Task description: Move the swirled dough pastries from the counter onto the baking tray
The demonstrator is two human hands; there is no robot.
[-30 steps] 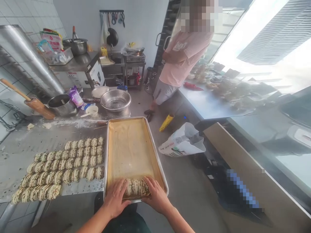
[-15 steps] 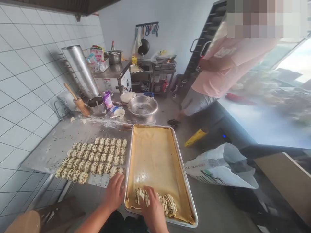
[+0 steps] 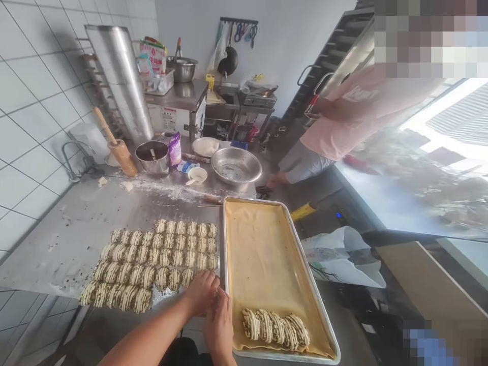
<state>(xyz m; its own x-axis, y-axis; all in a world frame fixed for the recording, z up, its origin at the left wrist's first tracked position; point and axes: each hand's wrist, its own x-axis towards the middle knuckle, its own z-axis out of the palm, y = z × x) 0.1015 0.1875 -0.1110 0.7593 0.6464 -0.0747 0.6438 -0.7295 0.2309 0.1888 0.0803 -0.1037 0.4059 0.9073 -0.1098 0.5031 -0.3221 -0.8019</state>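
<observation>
Several rows of striped, herb-flecked dough pieces lie on the floured steel table. To their right stands a metal tray lined with tan paper, with a short row of the same dough pieces at its near end. My left hand is curled over the right end of the nearest full row, right beside the tray's rim. My right hand is pressed against it from below, fingers together. What the fingers enclose is hidden.
At the back of the table are a steel bowl, a pot, a rolling pin, a white cup and a purple bag. A person in a pink shirt stands at the right. A white sack lies on the floor.
My right hand left the dough row in the tray and moved left to join my left hand at the end of the table's rows. The view shifted left.
</observation>
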